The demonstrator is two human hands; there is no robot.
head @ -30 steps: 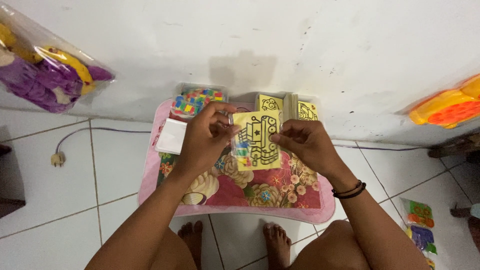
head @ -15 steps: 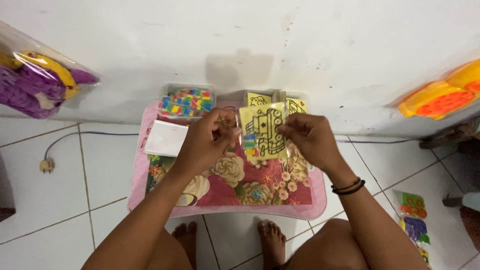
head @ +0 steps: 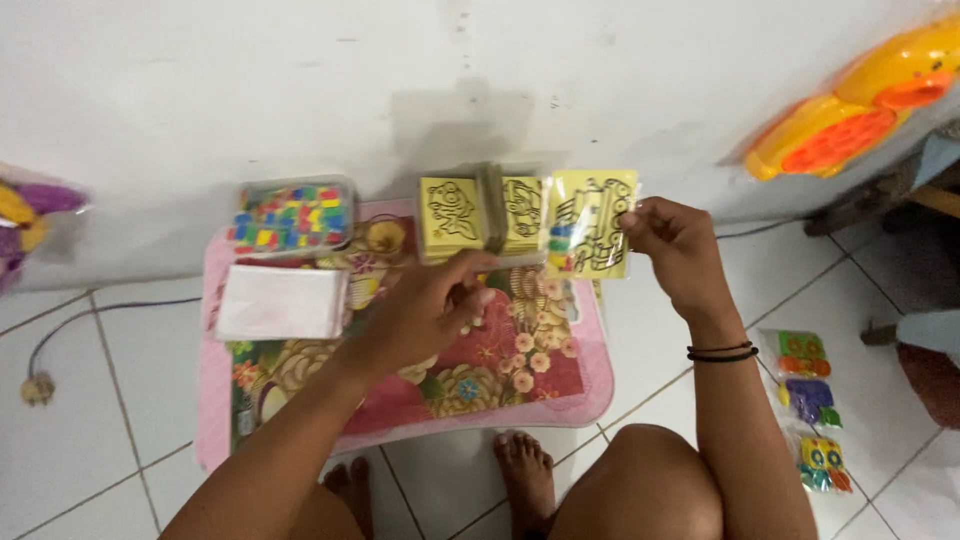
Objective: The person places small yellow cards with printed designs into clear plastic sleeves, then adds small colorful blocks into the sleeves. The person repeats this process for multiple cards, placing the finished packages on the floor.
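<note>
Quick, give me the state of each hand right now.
Left hand: holds nothing that can be seen, fingers loosely curled over the flowered tray, fingertips near the yellow card stack.
Right hand: closed, pinching a yellow card in a clear sleeve.

Your right hand (head: 672, 248) pinches a yellow picture card in a clear sleeve (head: 592, 222) by its right edge, holding it up just right of the banded stack of yellow cards (head: 482, 212) by the wall. Your left hand (head: 432, 305) hovers loosely curled over the flowered pink tray (head: 590, 380), fingertips near the stack. A box of coloured pieces (head: 292, 214) and a white packet (head: 282, 301) sit at the tray's left. Small toy packets (head: 812, 405) lie on the floor tiles (head: 90, 420) to your right.
</note>
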